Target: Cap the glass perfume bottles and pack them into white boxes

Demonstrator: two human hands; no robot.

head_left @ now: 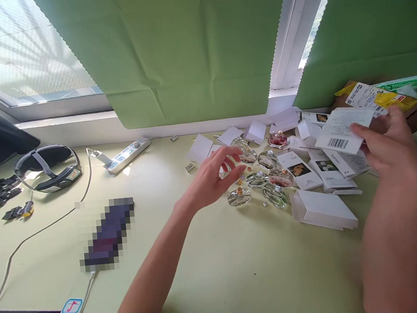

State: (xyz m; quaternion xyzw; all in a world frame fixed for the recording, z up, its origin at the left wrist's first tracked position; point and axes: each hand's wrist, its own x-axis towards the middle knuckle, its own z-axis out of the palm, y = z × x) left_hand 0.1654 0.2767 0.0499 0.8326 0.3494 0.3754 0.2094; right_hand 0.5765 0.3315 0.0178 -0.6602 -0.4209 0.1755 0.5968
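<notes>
My right hand (389, 136) is closed on a small white printed box (344, 127) with a barcode, raised above the other cartons at the right. Over the left side of a group of small round glass bottles, my left hand (215, 175) hangs with thumb and fingers apart and nothing visible between them. Those bottles look like perfume bottles with metal necks; one clear bottle (239, 197) lies just beside my left thumb. A reddish bottle (277, 140) lies farther back, and a greenish one (275, 196) nearer. My left fingers partly cover a white box behind them.
Several white cartons (324, 207) lie around the bottles, with small metal caps (189, 168) scattered about. A power strip (130, 156), a headset with a strap (49, 168) and a blurred-out phone (109, 231) on a cable are at the left. Yellow-taped packaging (378, 95) stands at the far right.
</notes>
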